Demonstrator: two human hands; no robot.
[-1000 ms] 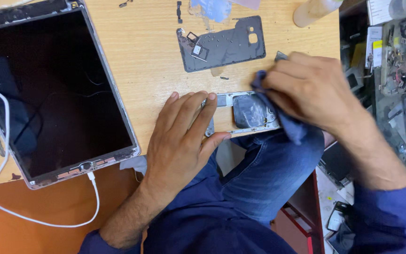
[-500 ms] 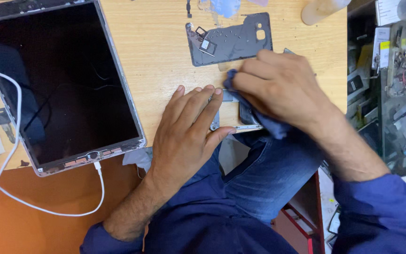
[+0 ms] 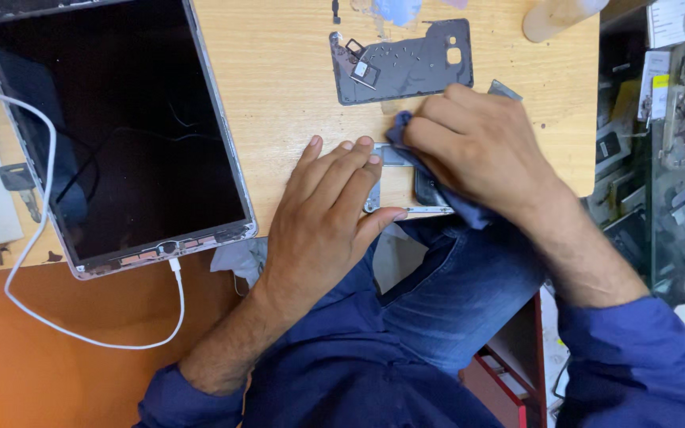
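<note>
Left hand: the left hand (image 3: 323, 214) lay flat and open, fingers spread, pinning the phone frame (image 3: 394, 184) at the table's near edge, thumb along its lower side.
Right hand: the right hand (image 3: 477, 150) was curled shut around a blue cloth (image 3: 406, 139), pressing it onto the same frame.
Thing in hand: the frame sat at the wooden table's (image 3: 295, 103) front rim, mostly hidden beneath both hands; only its silver edge and a dark patch showed.
Risk: the frame appeared to overhang the edge above the person's lap, so a hard wipe toward 6 o'clock might have pushed it off; heavy pressure could also have bent the thin metal.
At 12 o'clock: a grey phone back panel (image 3: 406, 67), with a small card tray resting on it, lay just beyond the right hand, where a wide stroke might have knocked it.
At 9 o'clock: a tablet (image 3: 112, 127) with a dark screen lay well apart, a white cable (image 3: 33, 238) plugged into its lower end.
At 1 o'clock: a pale bottle (image 3: 556, 16) stood near the far corner.
At 3 o'clock: cluttered parts shelves (image 3: 675, 143) stood beside the table.
</note>
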